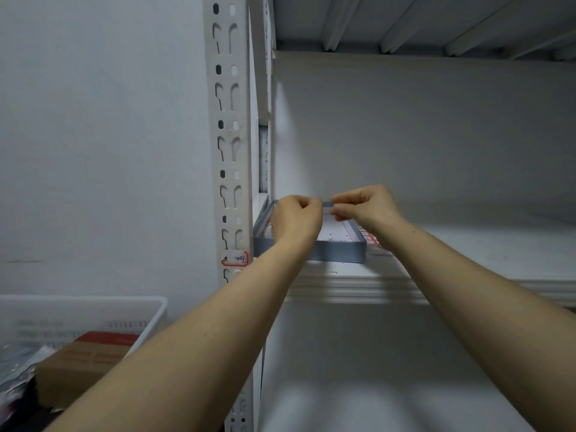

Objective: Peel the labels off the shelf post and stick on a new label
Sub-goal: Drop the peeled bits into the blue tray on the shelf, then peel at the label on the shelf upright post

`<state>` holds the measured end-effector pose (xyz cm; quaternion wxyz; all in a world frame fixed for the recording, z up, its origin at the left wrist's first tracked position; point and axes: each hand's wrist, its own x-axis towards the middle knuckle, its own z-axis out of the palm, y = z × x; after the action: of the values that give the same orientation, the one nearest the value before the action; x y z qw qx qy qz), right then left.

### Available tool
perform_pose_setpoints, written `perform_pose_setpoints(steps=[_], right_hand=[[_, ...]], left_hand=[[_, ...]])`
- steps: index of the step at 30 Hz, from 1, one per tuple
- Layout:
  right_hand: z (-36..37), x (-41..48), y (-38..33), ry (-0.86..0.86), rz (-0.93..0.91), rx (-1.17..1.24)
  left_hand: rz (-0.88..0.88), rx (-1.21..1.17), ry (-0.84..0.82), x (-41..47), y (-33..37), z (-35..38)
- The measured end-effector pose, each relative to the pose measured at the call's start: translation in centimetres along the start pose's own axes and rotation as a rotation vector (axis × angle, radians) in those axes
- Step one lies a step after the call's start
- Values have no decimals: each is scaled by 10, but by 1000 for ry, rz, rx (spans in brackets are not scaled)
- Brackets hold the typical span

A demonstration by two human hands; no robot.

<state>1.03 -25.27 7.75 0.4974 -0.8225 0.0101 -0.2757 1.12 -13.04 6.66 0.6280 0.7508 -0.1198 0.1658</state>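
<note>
Sitting at the lower left of the frame, a white slotted basket (84, 310) holds a brown cardboard box (87, 363) with a red top, and some blurred dark items lie beside it at the very edge. Behind them a plain pale wall (93, 135) fills the upper left. Just left of centre the white shelf post (230, 120) runs from top to bottom, punched with paired keyhole slots. Low on its front face a small label (236, 258) with a red border and handwritten marks is stuck on, slightly crooked. Right of the post, a shallow blue-grey tray (339, 252) sits on the shelf board (467, 244) at its left end, close against the post, with small scraps scattered on its pale floor. Both bare forearms reach up from the bottom of the frame to meet over this tray. The left hand (296, 218) hovers above the tray's left half, its fingers curled inward and its fingertips pinched toward the other hand. The right hand (367, 207) is above the tray's far right corner, its fingers likewise curled and its tips almost touching those of the left. Whether anything is pinched between them is too small to tell. Just right of the tray, partly under the right wrist, lies a sheet of labels (369, 240) with red borders, flat on the board.
</note>
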Motion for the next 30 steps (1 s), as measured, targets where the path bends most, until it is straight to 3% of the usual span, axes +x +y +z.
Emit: perform_pose_setpoints(steps=[3,6,8,11,15,18,21,24,30], right_hand=[[12,-13,-9,46,-100,11],[26,-32,-18,54,-225,20],[38,-48,-21,36,-291,34],[58,-70,-18,35,-416,-65],[80,-86,-10,36,-625,-265],[95,-85,-4,109,-777,-441],[109,-81,-3,205,-933,-558],[121,-78,0,255,-1014,-637],[134,-67,-1,441,-1127,-769]], left_hand=[[215,5,44,-17,-5,-6],[497,44,201,-35,-21,-15],[562,50,326,-44,-35,-23],[456,-56,469,-50,-59,-39],[175,-182,533,-51,-90,-68],[-97,-253,443,-45,-106,-84],[-244,-358,206,-37,-120,-93],[-188,-311,-27,-32,-133,-92],[-18,-173,-89,-19,-145,-86]])
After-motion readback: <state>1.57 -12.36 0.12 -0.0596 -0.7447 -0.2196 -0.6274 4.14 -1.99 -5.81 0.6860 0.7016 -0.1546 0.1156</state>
